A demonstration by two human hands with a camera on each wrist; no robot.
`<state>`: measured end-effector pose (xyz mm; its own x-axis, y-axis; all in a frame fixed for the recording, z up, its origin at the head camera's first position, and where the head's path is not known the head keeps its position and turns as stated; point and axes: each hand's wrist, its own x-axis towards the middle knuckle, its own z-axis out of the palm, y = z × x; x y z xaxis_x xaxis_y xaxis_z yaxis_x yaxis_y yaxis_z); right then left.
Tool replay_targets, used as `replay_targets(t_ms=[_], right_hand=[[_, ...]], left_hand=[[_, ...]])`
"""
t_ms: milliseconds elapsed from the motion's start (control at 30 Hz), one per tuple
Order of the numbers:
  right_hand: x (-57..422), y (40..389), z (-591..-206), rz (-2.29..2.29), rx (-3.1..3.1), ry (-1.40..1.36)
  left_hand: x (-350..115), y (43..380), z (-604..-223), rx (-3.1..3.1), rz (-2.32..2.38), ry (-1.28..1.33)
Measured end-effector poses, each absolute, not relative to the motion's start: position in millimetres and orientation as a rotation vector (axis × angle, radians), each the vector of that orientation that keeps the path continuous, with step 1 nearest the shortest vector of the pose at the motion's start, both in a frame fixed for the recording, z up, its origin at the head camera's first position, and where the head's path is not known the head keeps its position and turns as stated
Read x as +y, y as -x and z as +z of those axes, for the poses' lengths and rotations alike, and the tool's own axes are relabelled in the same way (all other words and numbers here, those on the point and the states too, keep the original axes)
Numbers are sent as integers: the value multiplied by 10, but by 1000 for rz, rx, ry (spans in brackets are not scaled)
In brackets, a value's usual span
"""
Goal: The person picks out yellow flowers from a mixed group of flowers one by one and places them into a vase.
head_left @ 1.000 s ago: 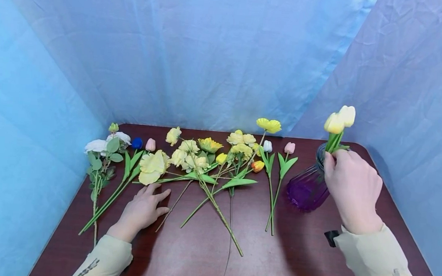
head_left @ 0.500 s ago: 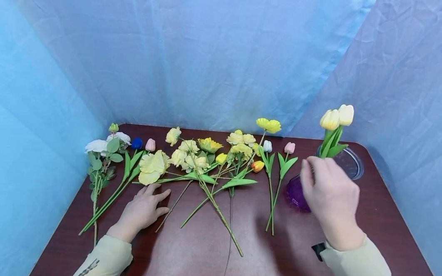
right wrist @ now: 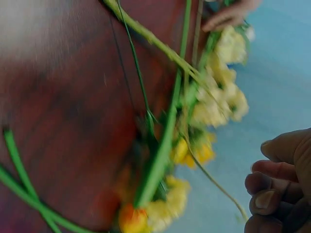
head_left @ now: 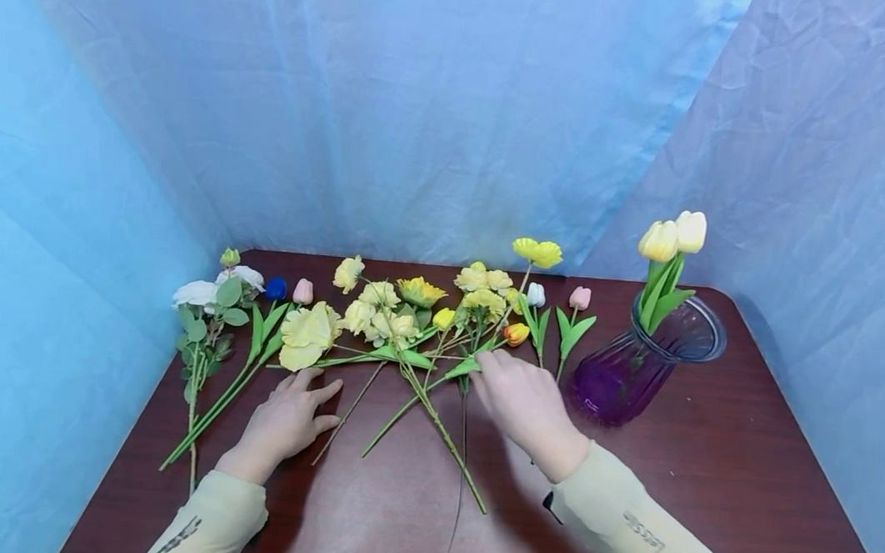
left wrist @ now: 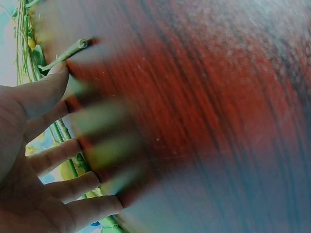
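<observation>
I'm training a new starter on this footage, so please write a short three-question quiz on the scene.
1. How many tulips stand in the vase?
2. True or false: the blue tulip lies to the left of the vase.
3. Which of the hands is nearer the vase? A) the left; B) the right.

Key:
1. Two.
2. True.
3. B, the right hand.

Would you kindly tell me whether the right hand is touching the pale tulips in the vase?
Apart: the head view shows table between the right hand and the vase where the pale tulips stand.
</observation>
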<state>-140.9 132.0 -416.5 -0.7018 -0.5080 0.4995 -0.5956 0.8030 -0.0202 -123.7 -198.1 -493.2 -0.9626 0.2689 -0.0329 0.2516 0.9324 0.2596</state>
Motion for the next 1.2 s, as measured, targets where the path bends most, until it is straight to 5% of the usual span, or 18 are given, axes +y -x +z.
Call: replay_targets(t_ms=[667, 1200], right_hand=[[733, 1448, -4790, 230, -3075, -817], [707, 1501, -4759, 561, -2987, -691]], left_hand=[[-1980, 1189, -4926, 3006, 321, -352], [-1952, 1119, -4926, 2966, 283, -171]])
